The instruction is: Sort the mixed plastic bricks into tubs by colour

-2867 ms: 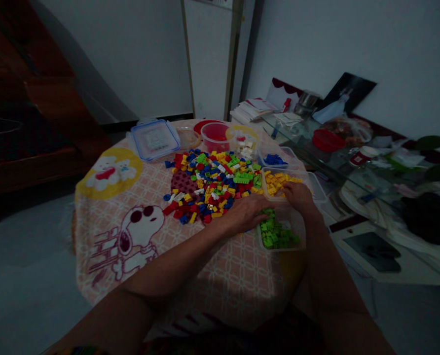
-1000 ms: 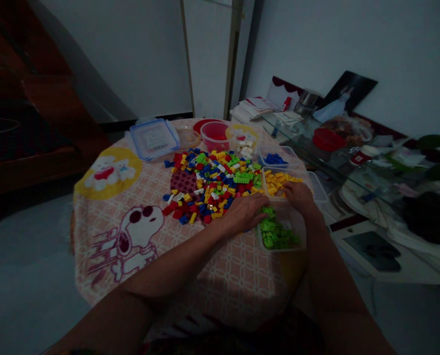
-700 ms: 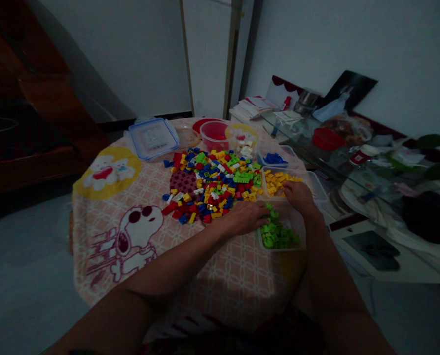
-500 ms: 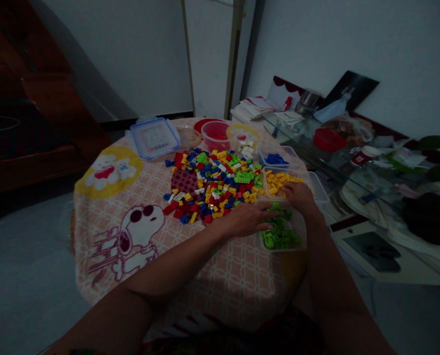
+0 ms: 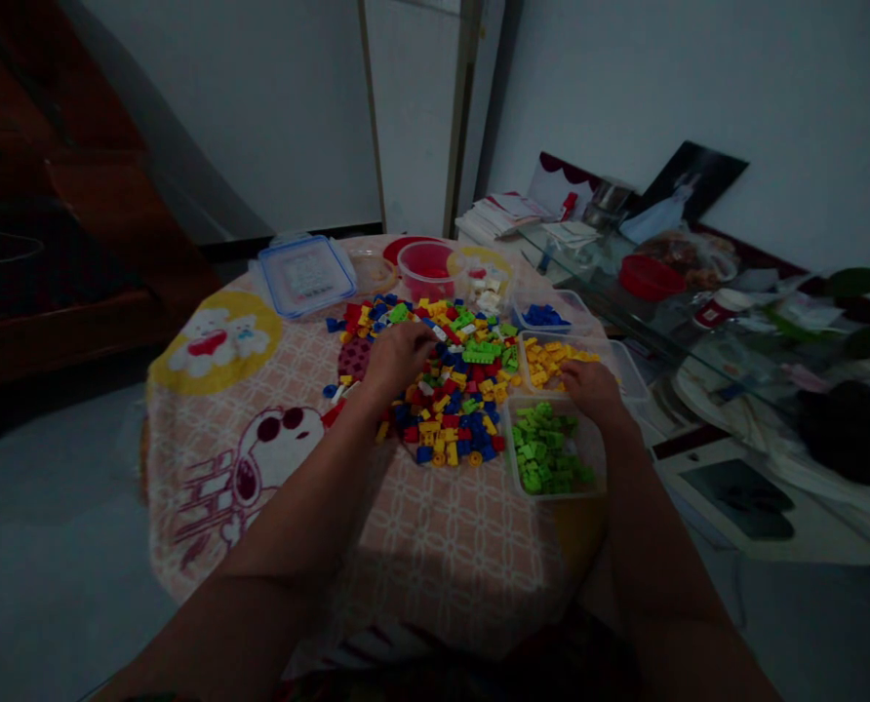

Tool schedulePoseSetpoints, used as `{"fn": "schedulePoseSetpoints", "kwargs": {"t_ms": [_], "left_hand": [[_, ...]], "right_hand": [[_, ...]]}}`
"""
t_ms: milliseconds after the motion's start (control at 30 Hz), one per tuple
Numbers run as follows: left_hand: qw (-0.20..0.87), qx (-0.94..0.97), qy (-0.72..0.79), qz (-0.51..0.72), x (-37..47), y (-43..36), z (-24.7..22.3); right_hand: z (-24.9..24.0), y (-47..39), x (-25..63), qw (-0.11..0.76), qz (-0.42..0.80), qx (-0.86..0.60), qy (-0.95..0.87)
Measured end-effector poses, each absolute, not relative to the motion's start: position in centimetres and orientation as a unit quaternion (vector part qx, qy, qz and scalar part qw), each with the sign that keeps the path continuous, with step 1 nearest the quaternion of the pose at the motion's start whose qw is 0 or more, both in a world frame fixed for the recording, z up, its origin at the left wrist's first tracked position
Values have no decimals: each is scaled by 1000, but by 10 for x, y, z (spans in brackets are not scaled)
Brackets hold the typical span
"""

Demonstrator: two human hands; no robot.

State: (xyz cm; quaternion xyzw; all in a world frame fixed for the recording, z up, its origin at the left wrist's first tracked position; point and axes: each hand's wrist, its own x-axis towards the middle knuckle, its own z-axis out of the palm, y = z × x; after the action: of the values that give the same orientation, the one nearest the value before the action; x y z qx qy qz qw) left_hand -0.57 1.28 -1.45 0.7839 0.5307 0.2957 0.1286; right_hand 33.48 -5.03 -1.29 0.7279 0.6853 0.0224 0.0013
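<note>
My left hand (image 5: 400,353) is over a mixed pile of toy bricks (image 5: 454,395) in red, yellow, blue, green and white. Its fingers are drawn together at the pile's far side; what they pinch, if anything, is too small to make out. My right hand (image 5: 592,383) is at the near right side of a clear box of yellow bricks (image 5: 544,363). Its fingers are curled, and whatever they hold is hidden. Just below that hand stands a clear box of green bricks (image 5: 548,453). Farther back, blue bricks (image 5: 544,315) lie in another box.
A pink round tub (image 5: 426,278), white bricks (image 5: 489,295) and a blue-rimmed lid (image 5: 307,276) are along the table's far side. A patterned cloth (image 5: 435,546) covers the table. To the right, a cluttered glass shelf holds a red bowl (image 5: 651,279) and a paper cup (image 5: 720,308).
My left hand has moved from the green box up and left to the far part of the pile, its fingers now drawn together. My right hand stays by the yellow bricks.
</note>
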Motion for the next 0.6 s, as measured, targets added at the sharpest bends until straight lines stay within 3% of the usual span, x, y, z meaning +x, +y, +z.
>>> {"fn": "schedulePoseSetpoints", "kwargs": {"t_ms": [200,600], "left_hand": [[111,694,668,245,-52,35,-36],[153,711,636,257,-56,41,-49]], "right_hand": [[-16,-50,337,-5,34,720,693],[-10,-49,333,7,25,728,685]]}}
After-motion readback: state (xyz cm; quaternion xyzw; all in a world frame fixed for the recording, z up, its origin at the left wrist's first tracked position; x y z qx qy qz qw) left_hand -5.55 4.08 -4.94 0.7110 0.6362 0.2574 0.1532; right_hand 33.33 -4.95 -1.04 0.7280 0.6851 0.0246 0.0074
